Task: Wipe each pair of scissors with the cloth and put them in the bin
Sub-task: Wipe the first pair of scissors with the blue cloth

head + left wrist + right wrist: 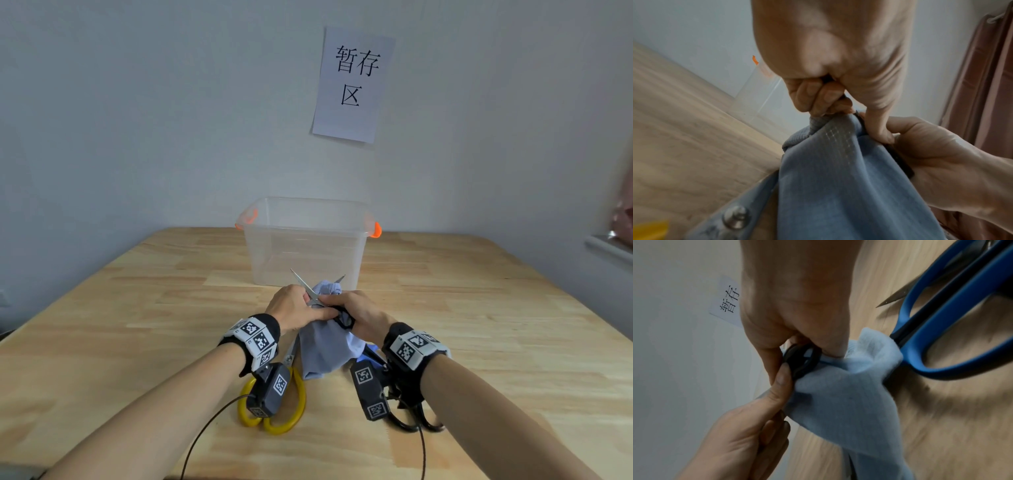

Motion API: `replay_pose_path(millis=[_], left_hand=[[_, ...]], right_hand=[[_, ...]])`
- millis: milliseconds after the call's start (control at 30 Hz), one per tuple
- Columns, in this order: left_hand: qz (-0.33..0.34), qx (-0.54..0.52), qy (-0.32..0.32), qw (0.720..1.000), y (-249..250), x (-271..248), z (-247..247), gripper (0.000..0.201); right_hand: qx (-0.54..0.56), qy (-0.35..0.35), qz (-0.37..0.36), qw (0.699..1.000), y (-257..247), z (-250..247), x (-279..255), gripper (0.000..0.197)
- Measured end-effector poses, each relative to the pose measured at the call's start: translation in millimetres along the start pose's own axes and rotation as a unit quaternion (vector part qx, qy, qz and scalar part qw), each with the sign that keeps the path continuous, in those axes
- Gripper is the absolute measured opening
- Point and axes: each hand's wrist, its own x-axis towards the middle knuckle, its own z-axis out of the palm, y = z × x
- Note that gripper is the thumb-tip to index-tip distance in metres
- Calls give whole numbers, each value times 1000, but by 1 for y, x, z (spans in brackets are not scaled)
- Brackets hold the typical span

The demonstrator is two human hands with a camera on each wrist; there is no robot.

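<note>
**Mei:** Both hands are up off the tabletop (102, 308), meeting over the middle. Left hand (294, 308) has its fingers curled round the blades of the small black-handled scissors (310, 291) through the blue cloth (325, 353). Right hand (359, 315) pinches the black finger loops, with a fold of cloth caught under it.

**Jon:** And the blades?

**Mei:** Splayed open, both tips poking out past the knuckles toward the far side. That's my worry: I'd say if the left hand slides the cloth along an edge with the blades apart, the steel could bite through the fabric into a finger.

**Jon:** What's below them?

**Mei:** Nearest us, the yellow-handled scissors (274, 407) lie on the tabletop under the left wrist, and black loops of another pair (414, 423) show under the right wrist. Blue-handled scissors (953, 321) lie just beside the hanging cloth. The cloth's tail drapes over that pile, so a tug might drag one along or snag it.

**Jon:** Bin?

**Mei:** Clear bin (305, 240) with orange handles stands farther back, just beyond the blade tips, with no scissors in it that I can see. A paper sign (352, 85) hangs on the wall behind. Dropping the pair in point first from a height could chip the plastic, I reckon.
</note>
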Motion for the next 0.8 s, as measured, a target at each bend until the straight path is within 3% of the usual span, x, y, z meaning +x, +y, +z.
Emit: replay_pose_path(millis=[133,300,500,633,800], left_hand=[[1,14,-12,1000,5,-5,0,54],[7,24,-10,1000,8,-6,-4,44],[8,41,-5,999,13,-8,-3,45],[7,43,-2,999,11,-7,-2,49],[9,31,-4,999,8,-6,0,47]], right_hand=[[-24,29,-38,999,3,1,-1,10],[14,-46,-46,998,2,2,-1,23],[-38,25,-102,994,2,5,-5,14],[-51,5,-117,992,3,4,-6,14],[-27,-35,-79,996,2,2,-4,27]])
